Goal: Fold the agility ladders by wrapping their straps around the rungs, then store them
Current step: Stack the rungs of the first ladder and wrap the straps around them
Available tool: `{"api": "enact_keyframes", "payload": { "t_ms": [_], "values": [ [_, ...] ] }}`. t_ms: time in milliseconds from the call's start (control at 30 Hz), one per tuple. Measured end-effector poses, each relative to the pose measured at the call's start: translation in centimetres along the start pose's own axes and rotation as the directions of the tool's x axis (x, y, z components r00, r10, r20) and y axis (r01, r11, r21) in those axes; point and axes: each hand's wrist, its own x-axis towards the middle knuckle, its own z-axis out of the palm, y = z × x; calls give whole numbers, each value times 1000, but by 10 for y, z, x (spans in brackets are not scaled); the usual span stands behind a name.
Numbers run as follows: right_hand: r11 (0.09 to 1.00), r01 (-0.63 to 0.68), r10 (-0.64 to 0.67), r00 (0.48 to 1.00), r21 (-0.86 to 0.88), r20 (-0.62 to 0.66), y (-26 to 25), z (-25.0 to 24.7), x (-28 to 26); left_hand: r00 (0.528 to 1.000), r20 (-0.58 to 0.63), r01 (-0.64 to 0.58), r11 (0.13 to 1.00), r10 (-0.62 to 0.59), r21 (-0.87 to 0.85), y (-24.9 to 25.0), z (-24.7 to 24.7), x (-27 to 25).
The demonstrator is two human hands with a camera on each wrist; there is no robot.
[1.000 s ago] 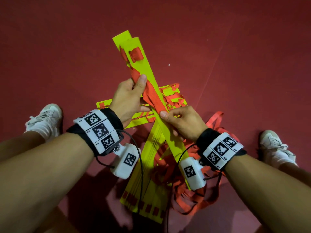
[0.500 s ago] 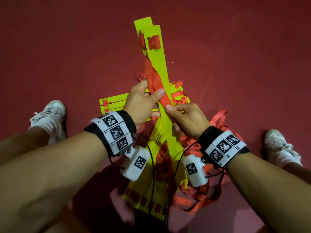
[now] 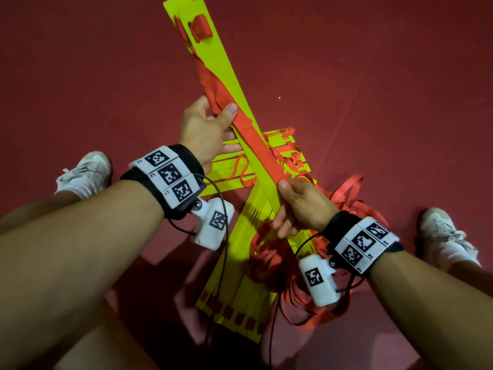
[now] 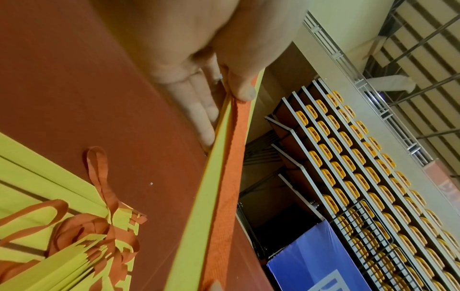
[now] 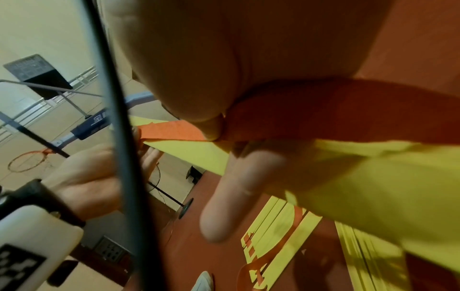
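Observation:
I hold a few stacked yellow ladder rungs [image 3: 213, 52] slanted above the floor, with an orange strap [image 3: 256, 141] lying along their top face. My left hand [image 3: 208, 126] grips the rungs near the middle, thumb pressing the strap down [image 4: 236, 84]. My right hand [image 3: 298, 201] grips the lower part of the same rungs, thumb on the strap [image 5: 211, 126], fingers beneath. A second pile of yellow rungs [image 3: 248, 265] lies on the floor under my hands, and a smaller one [image 3: 226, 166] lies crosswise, amid loose orange straps [image 3: 346, 190].
The floor is red sports flooring [image 3: 400, 76]. My white shoes [image 3: 85, 169] [image 3: 442, 233] stand either side of the pile. The wrist views show folded grandstand seats [image 4: 361, 157] and a basketball hoop [image 5: 30, 159] in the hall.
The held rungs have swung from pointing straight ahead to leaning left again and risen. My left hand slid up along the strap, and my right hand moved down, pulling the strap flatter.

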Motion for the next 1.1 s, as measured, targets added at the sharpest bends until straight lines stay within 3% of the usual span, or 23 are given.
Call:
{"api": "enact_keyframes", "payload": {
  "t_ms": [133,400,533,700,867,1100],
  "values": [
    [998,-34,34,999,47,1,2,1,-3,1000,-18,-8,999,7,-54,2,-3,0],
    [998,50,-46,990,26,-131,6,-4,1,999,-12,32,986,-34,-164,-12,8,-7],
    [990,107,-119,985,-97,-126,4,-4,0,979,175,106,994,-109,29,-27,20,-22],
    [980,130,-147,983,-148,-107,0,-4,0,982,92,142,963,-167,230,-36,25,-23],
    [988,144,-148,986,-54,-75,-1,3,2,989,19,145,988,-146,59,-34,26,-16],
    [991,65,-82,985,-113,-151,5,1,4,996,-71,37,989,-48,-140,-19,18,-9]
  ]
}}
